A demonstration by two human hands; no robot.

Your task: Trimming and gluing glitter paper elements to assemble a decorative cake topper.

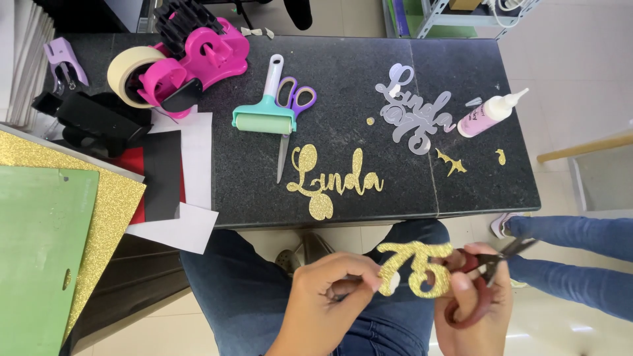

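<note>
Tabletop ahead of you is dark speckled stone, w/ a seam running front to back right of centre. Your left hand pinches the gold glitter number cutout at its lower left edge; your right hand is closed on red-handled scissors, blades poking out to the right, just beside the cutout. Both are held over your lap in blue jeans, off the tabletop's near edge.

On the stone: a gold glitter name cutout near the front, a silver-grey name cutout further back and right, a white glue bottle lying on its side beside that, plus gold scraps near the right end. Mid-back sit a teal roller and purple-handled scissors, touching. Back left: pink tape dispenser w/ a roll of beige tape. Left edge is crowded w/ white, black and red paper sheets, a gold glitter sheet and a green cutting mat on top of it.

Floor is pale tile. Another person's legs in jeans show at the right; metal shelving stands at the back.
</note>
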